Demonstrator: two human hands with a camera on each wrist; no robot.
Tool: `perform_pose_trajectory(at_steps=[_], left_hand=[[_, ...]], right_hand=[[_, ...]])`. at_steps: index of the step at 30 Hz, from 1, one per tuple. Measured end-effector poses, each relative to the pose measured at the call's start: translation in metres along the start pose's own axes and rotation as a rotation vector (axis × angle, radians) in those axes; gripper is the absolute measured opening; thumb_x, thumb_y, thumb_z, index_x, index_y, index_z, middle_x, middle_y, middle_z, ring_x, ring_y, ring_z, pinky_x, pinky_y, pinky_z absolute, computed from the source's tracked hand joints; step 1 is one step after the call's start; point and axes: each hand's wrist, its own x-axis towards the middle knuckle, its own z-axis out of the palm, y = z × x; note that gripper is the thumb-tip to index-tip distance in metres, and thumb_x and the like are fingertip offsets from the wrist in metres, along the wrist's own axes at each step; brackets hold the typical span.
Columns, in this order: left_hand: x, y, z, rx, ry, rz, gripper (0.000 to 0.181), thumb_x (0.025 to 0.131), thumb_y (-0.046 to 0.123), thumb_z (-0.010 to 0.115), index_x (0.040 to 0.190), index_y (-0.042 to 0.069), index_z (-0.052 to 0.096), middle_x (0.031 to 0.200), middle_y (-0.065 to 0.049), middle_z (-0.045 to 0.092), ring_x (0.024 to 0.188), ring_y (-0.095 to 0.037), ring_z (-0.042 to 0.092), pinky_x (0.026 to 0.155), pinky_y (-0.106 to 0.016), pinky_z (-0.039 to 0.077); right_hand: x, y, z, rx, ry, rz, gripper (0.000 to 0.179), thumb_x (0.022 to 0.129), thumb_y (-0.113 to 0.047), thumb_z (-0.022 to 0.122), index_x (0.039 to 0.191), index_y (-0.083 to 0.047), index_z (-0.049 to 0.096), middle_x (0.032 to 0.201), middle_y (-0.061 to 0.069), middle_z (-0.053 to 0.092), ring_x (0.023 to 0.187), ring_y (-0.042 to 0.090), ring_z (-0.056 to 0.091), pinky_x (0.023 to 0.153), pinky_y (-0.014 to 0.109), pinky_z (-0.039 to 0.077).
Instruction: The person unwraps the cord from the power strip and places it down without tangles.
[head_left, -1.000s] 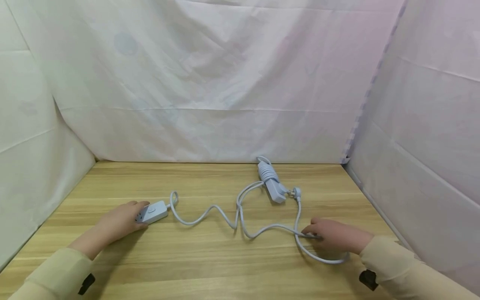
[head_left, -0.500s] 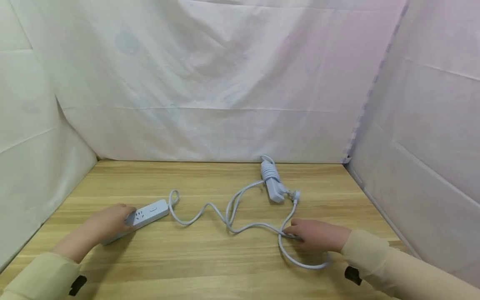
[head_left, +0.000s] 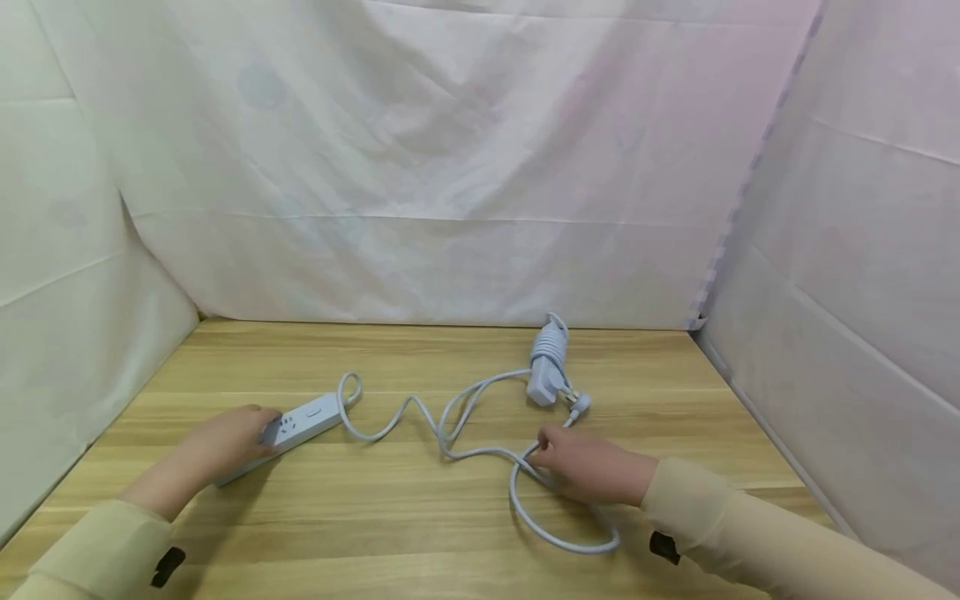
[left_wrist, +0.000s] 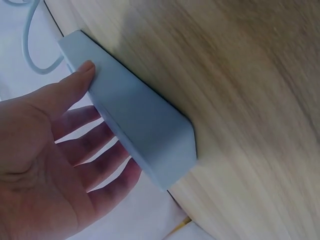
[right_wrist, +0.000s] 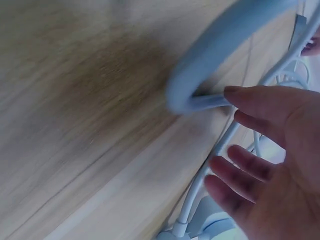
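Observation:
On the left of the table lies a white power strip (head_left: 311,418) with sockets and a switch. My left hand (head_left: 221,446) holds its near end from above, thumb on one long side and fingers on the other in the left wrist view. A pale cord (head_left: 480,452) runs from the strip across the table in loose bends. Right of the middle, my right hand (head_left: 596,471) pinches this cord between thumb and index finger; the other fingers are loosely bent in the right wrist view. A loop of the cord (right_wrist: 210,55) hangs beside the thumb.
Further back lies a second, smaller white strip (head_left: 542,385) with cord wound round it. A plug (head_left: 579,405) on a cord sits against its near end. White cloth (head_left: 420,167) hangs behind the wooden table (head_left: 360,533) and along both sides.
My right hand has moved left, drawing the cord along and shifting its loop left. My left hand has slid back along the power strip to its near end. The wrapped strip has turned slightly.

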Motion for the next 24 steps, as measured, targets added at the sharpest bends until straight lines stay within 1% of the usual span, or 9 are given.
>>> perform_pose_trajectory(at_steps=[2,4,6,9,12,15,18,20,24], left_hand=[[0.001,0.002,-0.001,0.004,0.002,-0.005,0.047,0.082,0.015,0.077,0.117,-0.011,0.060,0.103,-0.024,0.064,0.095,-0.040,0.062,0.079,-0.054,0.050],[0.002,0.004,-0.002,0.007,0.003,-0.010,0.048,0.083,0.016,0.077,0.118,-0.011,0.059,0.102,-0.023,0.064,0.094,-0.040,0.063,0.079,-0.053,0.050],[0.002,0.005,-0.002,0.013,0.008,-0.011,0.047,0.083,0.016,0.077,0.117,-0.011,0.060,0.101,-0.022,0.064,0.093,-0.039,0.063,0.078,-0.053,0.050],[0.004,0.005,-0.002,0.013,0.014,-0.006,0.047,0.082,0.016,0.077,0.117,-0.011,0.060,0.099,-0.022,0.064,0.091,-0.038,0.063,0.077,-0.053,0.050],[0.006,0.004,-0.001,0.008,0.013,-0.005,0.049,0.083,0.018,0.077,0.117,-0.012,0.059,0.099,-0.022,0.064,0.091,-0.037,0.063,0.077,-0.052,0.050],[0.008,0.004,-0.003,0.001,0.004,-0.012,0.050,0.083,0.019,0.077,0.117,-0.012,0.059,0.098,-0.022,0.064,0.090,-0.037,0.063,0.077,-0.052,0.050],[0.009,0.005,-0.004,-0.001,0.003,-0.015,0.050,0.083,0.020,0.077,0.117,-0.012,0.059,0.098,-0.021,0.063,0.089,-0.036,0.063,0.075,-0.052,0.050],[0.010,0.006,-0.005,0.000,0.006,-0.017,0.050,0.083,0.020,0.077,0.117,-0.012,0.059,0.098,-0.022,0.063,0.089,-0.037,0.063,0.075,-0.052,0.050],[0.011,0.007,-0.006,-0.005,0.003,-0.028,0.051,0.082,0.021,0.077,0.118,-0.010,0.060,0.100,-0.022,0.064,0.091,-0.038,0.062,0.076,-0.053,0.050]], right_hand=[[0.004,-0.001,0.003,-0.064,0.057,-0.027,0.039,0.081,-0.017,0.076,0.119,-0.016,0.068,0.114,0.010,0.055,0.097,0.020,0.057,0.080,0.034,0.051],[0.008,-0.002,0.004,-0.087,0.069,-0.026,0.042,0.080,-0.021,0.076,0.122,-0.017,0.068,0.120,0.012,0.055,0.104,0.024,0.056,0.086,0.039,0.049],[0.011,-0.003,0.004,-0.087,0.054,-0.011,0.047,0.080,-0.024,0.076,0.126,-0.018,0.065,0.123,0.013,0.055,0.107,0.026,0.056,0.088,0.042,0.048],[0.016,-0.002,0.004,-0.053,-0.001,0.028,0.054,0.081,-0.025,0.074,0.132,-0.021,0.060,0.124,0.011,0.056,0.111,0.026,0.054,0.093,0.043,0.045],[0.020,-0.003,0.004,-0.022,-0.051,0.060,0.055,0.085,-0.030,0.072,0.138,-0.023,0.056,0.127,0.011,0.054,0.113,0.027,0.053,0.093,0.044,0.045],[0.026,-0.007,0.004,-0.021,-0.073,0.075,0.055,0.088,-0.034,0.069,0.140,-0.026,0.054,0.128,0.010,0.053,0.115,0.027,0.052,0.091,0.044,0.045],[0.034,-0.012,0.003,-0.045,-0.073,0.066,0.055,0.089,-0.037,0.067,0.141,-0.028,0.052,0.129,0.008,0.052,0.116,0.027,0.052,0.088,0.043,0.045],[0.040,-0.017,0.002,-0.058,-0.070,0.052,0.054,0.090,-0.037,0.067,0.142,-0.029,0.052,0.130,0.008,0.052,0.117,0.027,0.052,0.089,0.043,0.044],[0.056,-0.027,0.003,-0.099,-0.052,0.022,0.054,0.090,-0.039,0.067,0.141,-0.030,0.052,0.130,0.006,0.052,0.115,0.025,0.052,0.088,0.042,0.045]])
